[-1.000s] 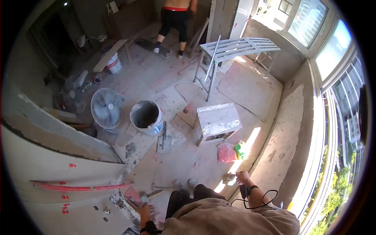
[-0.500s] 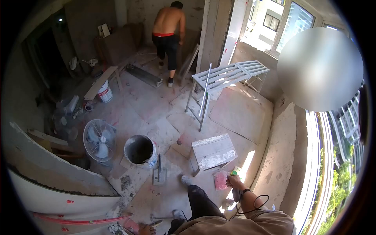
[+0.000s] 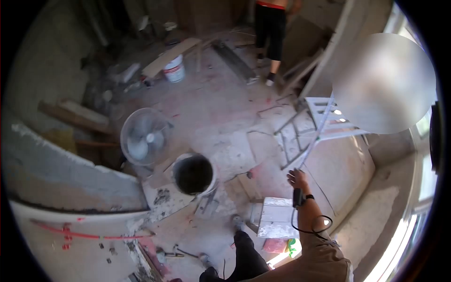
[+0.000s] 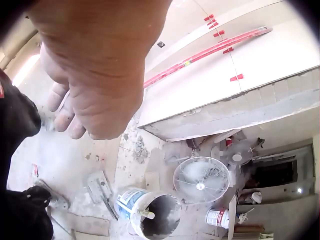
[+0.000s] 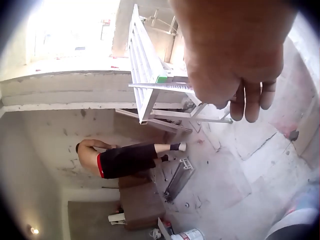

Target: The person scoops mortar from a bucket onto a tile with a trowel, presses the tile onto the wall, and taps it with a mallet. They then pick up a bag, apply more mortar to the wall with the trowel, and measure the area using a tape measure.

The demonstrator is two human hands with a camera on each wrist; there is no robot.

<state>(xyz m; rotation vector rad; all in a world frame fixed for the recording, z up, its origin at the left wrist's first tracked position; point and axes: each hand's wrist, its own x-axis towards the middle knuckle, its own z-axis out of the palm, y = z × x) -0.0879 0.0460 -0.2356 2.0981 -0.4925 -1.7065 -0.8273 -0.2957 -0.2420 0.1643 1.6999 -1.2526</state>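
Note:
My right hand [image 3: 300, 181] reaches forward at the lower end of a long thin white strip [image 3: 322, 120], which slants across the slatted metal bench [image 3: 347, 133]. In the right wrist view the marked strip [image 5: 175, 87] runs in behind the palm, and the fingers bend round where it meets the hand [image 5: 235, 60]. Close by my forearm stands a paint-spattered wooden stool [image 3: 280, 218]. In the left wrist view my left hand [image 4: 100, 75] hangs with loosely curled fingers and holds nothing visible; in the head view it is almost wholly below the frame.
A mortar bucket [image 3: 212, 176] stands mid-floor, a trowel [image 3: 205, 203] beside it and a fan [image 3: 143, 136] to its left. Near my feet lies a hammer [image 3: 174, 254]. Pink [image 3: 275, 245] and green bags [image 3: 292, 247] lie by the stool. Another person [image 3: 271, 35] is at the back.
My right hand has moved from beside the low window wall, past the bags, forward to the white strip. I have stepped forward; the view has swung left. The other person has shifted.

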